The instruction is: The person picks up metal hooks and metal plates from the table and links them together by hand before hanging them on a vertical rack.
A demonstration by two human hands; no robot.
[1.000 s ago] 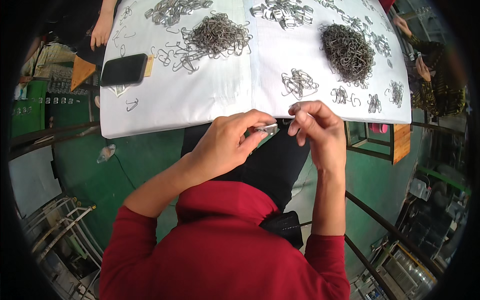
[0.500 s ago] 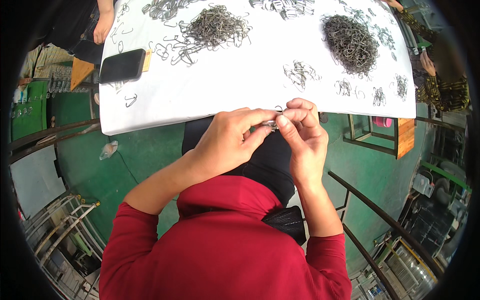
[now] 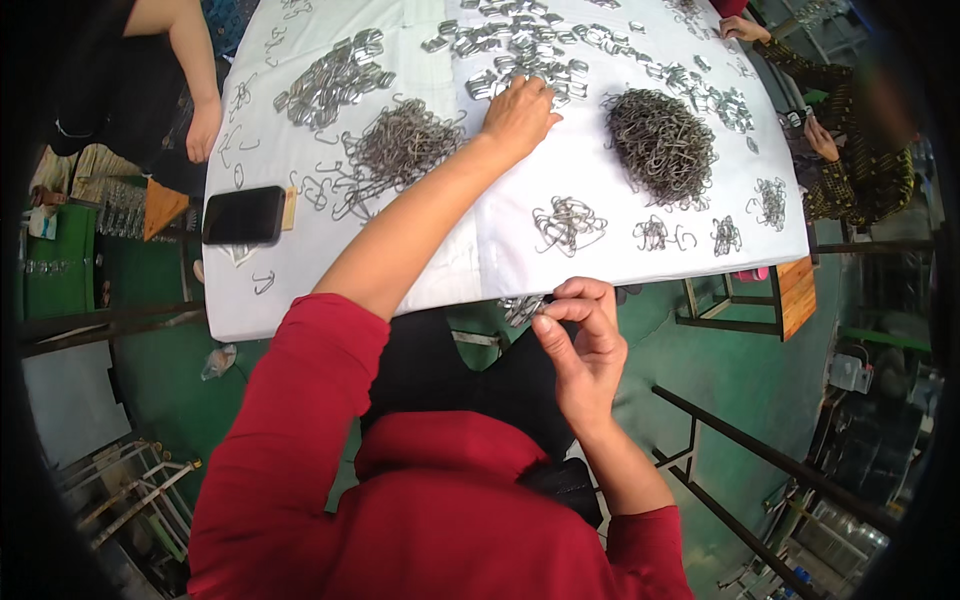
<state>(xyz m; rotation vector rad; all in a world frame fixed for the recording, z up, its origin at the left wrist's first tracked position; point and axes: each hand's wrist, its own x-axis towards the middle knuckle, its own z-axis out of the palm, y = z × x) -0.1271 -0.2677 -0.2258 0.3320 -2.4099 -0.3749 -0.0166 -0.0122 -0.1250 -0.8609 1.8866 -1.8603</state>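
Note:
My left hand [image 3: 520, 118] reaches far over the white-covered table, palm down. Its fingertips touch a spread of shiny flat metal buckles [image 3: 540, 45], and its thumb stands apart from the fingers. Just off the table's near edge, my right hand [image 3: 587, 350] pinches a small cluster of shiny metal buckles [image 3: 521, 309] between thumb and fingers. How the pieces in that cluster join is too small to make out. Two heaps of dark wire hooks, a left one [image 3: 405, 143] and a bigger right one [image 3: 660, 147], lie on either side of my left hand's reach.
Another buckle pile [image 3: 335, 80] lies at the far left, and a black phone [image 3: 243, 216] near the left edge. Small hook clusters [image 3: 570, 224] line the near right. Co-workers' hands rest at the left [image 3: 203, 130] and right [image 3: 822, 140]. A wooden stool [image 3: 797, 298] stands below right.
My left hand has left the right hand and stretched forward to the buckles on the table. The right hand has dropped slightly nearer to me. The view has tilted to show more of the table.

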